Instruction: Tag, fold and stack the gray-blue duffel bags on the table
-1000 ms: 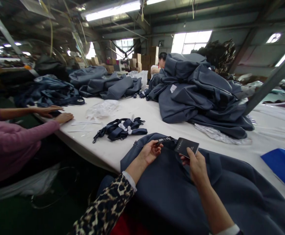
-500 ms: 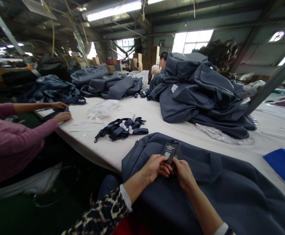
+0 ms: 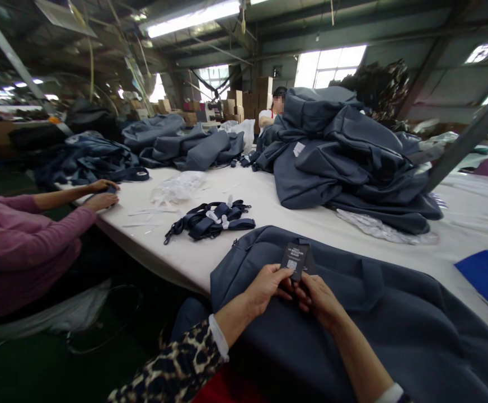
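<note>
A dark blue bag [image 3: 395, 313] lies on the white table in front of me. Over its upper edge are black printed tags [image 3: 295, 258], fanned slightly apart. My left hand [image 3: 266, 290] pinches the lower left part of the front tag between thumb and fingers. On the other side, my right hand [image 3: 317, 296] has its thumb and fingers closed on the lower right of the tags. Some fingertips of both hands are hidden beneath the tags.
Beyond the bag are a bundle of dark straps [image 3: 212, 220] and a tall pile of bags [image 3: 332, 151]. A blue bin [image 3: 487, 280] stands at the right. At the left a person in a pink sleeve [image 3: 26, 240] handles dark fabric. A slanted metal pole [image 3: 466, 148] crosses the right side.
The front tag is turned more upright, with more of its print showing. My right hand has shifted slightly right and down. The co-worker's hands at the left have moved slightly left and down.
</note>
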A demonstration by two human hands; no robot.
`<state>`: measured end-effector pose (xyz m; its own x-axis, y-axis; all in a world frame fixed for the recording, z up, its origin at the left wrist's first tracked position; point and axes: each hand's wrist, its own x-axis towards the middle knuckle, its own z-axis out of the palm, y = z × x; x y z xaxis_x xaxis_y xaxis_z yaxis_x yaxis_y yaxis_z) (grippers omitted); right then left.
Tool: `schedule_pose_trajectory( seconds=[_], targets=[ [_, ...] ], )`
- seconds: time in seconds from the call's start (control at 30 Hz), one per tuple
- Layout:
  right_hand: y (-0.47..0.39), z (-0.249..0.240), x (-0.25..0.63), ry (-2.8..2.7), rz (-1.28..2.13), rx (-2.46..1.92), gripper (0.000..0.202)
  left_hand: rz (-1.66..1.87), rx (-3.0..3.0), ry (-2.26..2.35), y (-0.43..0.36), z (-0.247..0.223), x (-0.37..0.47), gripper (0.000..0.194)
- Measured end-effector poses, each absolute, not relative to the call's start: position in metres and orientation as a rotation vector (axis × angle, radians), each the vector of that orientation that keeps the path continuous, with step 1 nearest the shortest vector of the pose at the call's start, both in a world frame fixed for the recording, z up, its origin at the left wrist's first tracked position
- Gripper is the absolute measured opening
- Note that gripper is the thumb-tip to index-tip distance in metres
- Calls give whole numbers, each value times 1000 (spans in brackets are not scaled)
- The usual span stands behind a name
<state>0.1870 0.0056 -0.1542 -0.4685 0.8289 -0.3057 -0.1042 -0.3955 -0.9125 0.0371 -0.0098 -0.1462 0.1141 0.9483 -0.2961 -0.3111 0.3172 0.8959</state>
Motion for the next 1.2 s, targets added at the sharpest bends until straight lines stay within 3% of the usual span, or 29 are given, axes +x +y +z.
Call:
schedule_pose_trajectory(
  seconds=[0.27,0.4,0.6,0.83,1.2],
  targets=[
    [4,-158,187,-1272,1974,-994,45,1217,685,1063,-2,-162,44,37],
    [5,-153,204,-1282,1928,-964,32,1237,643,1033,-3,-161,41,41],
    [12,-146,217,-1021,1863,-1030,38,1260,640,1020,-4,-164,42,44],
    [16,-154,200,-1111,1713,-1102,43,1254,701,1033,-8,-157,42,42],
    [5,-160,182,-1128,1861,-1138,51,1088,765,961,27,-142,42,29]
  ],
)
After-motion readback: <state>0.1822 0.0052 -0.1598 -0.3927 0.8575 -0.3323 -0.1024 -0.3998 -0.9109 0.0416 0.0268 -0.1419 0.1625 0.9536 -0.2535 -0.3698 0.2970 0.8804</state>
